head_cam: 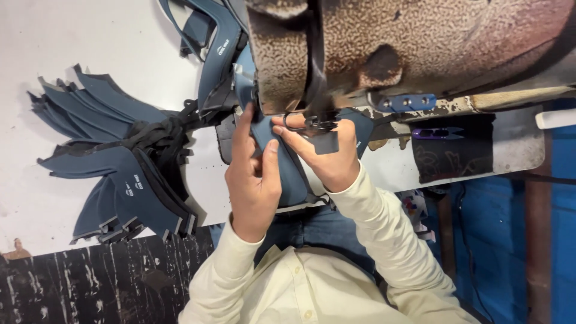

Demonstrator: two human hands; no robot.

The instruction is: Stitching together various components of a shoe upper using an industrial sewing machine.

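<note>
While the worn, speckled sewing machine (384, 48) fills the top of the view, both hands meet just beneath its head, at the needle area. The left hand (252, 180) is closed on a blue fabric piece (287, 165), thumb and fingers pinching its edge with the forefinger stretched up toward the machine. The right hand (327, 153) is closed too, pinching the same piece from the other side, right by the presser foot (the foot itself is mostly hidden behind the fingers). The piece lies between the two hands, its upper end under the machine head and its lower end hanging toward the person's lap.

It looks thin and pliable, light, with a bound or stitched black edge; I judge it would bend and slide easily, so a pinch close to the seam line on both sides, as here, keeps it flat.

To the left on the white desk (72, 36) lies a fanned stack of like blue pieces (114, 162), strung together by dark trim. A small purple thread snip (437, 133) rests on a dark pad to the right of the machine.
</note>
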